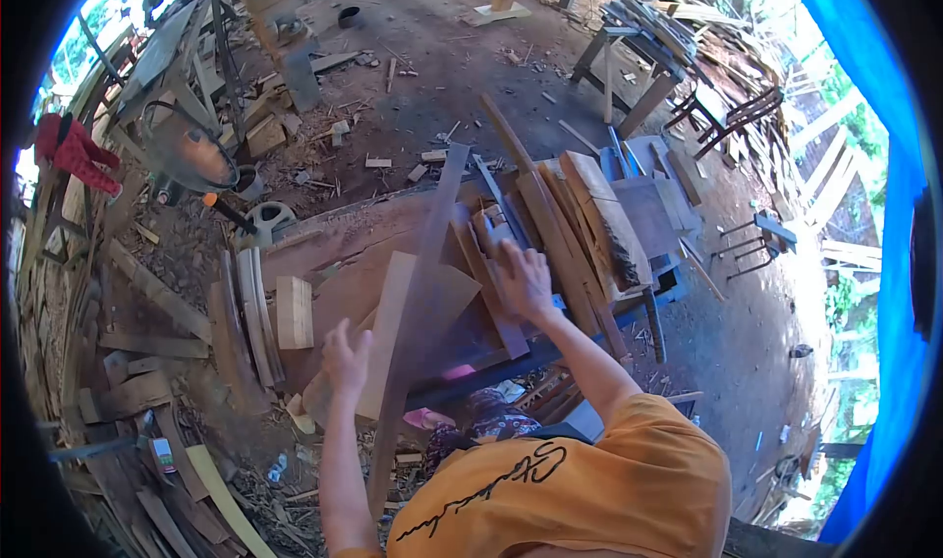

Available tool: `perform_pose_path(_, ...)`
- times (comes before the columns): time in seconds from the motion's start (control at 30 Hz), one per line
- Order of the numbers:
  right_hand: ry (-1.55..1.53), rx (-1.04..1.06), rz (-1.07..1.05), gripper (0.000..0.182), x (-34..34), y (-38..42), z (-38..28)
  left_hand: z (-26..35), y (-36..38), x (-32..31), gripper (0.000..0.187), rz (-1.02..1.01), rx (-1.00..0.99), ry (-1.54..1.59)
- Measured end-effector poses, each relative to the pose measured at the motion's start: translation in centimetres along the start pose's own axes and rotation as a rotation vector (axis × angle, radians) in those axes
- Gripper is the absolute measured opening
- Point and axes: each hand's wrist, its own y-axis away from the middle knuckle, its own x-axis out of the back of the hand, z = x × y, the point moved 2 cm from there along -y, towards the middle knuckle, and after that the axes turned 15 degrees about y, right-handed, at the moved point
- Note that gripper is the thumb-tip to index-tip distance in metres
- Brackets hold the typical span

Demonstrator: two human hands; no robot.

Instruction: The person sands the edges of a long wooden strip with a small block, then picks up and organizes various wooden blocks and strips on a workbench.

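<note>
My left hand (pixel 347 360) is raised beside a pale wide board (pixel 388 332), its fingers apart and nothing in them. A long dark narrow board (pixel 422 273) lies lengthwise over the bench between my two hands. To its right, my right hand (pixel 525 281) hovers by a stack of brown boards, fingers spread. Just beyond that hand is a wooden tool or block (pixel 491 232), partly covered by the fingers. A thick rough-edged timber (pixel 604 214) rests on the stack farther right.
On the bench's left stand a pale wood block (pixel 294 312) and curved strips (pixel 257 312). A round fan (pixel 192 145) stands beyond, at the left. Past the bench are a small table (pixel 643 52) piled with wood and a chair (pixel 727 116). Scraps litter the ground.
</note>
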Motion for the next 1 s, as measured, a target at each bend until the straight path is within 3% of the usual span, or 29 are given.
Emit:
perform_pose_path(0.07,0.1,-0.153,-0.026,0.058,-0.7,0.4,3.8,0.4,0.1,-2.4,0.064,-0.109,0.146,-0.056)
perform_pose_path(0.23,0.213,-0.293,-0.071,0.06,-2.9,0.3,8.8,0.0,-1.1,-5.4,0.062,-0.157,0.187,-0.192)
perform_pose_path(0.43,0.166,-0.284,-0.287,0.063,-4.5,1.2,8.9,-3.1,-2.3,-5.8,0.053,-0.08,0.195,-0.028)
perform_pose_path(0.5,0.152,-0.298,-0.27,0.063,-3.5,1.2,8.5,-3.5,-2.7,-5.8,0.043,-0.048,0.244,0.245)
perform_pose_path(0.57,0.138,-0.302,-0.256,0.064,-2.5,1.3,8.0,-3.3,-2.9,-5.7,0.038,-0.025,0.227,0.284)
perform_pose_path(0.77,-0.118,-0.147,-0.066,0.049,1.8,2.1,3.9,1.4,-3.5,-4.6,0.031,0.051,0.117,0.443)
perform_pose_path(0.9,-0.442,0.021,-0.204,0.041,2.7,3.2,-1.1,5.2,-3.5,-5.0,0.023,0.21,0.086,0.365)
perform_pose_path(1.0,-0.7,0.084,-0.35,0.042,2.9,3.7,-4.8,7.9,-3.1,-6.2,0.019,0.263,0.199,0.568)
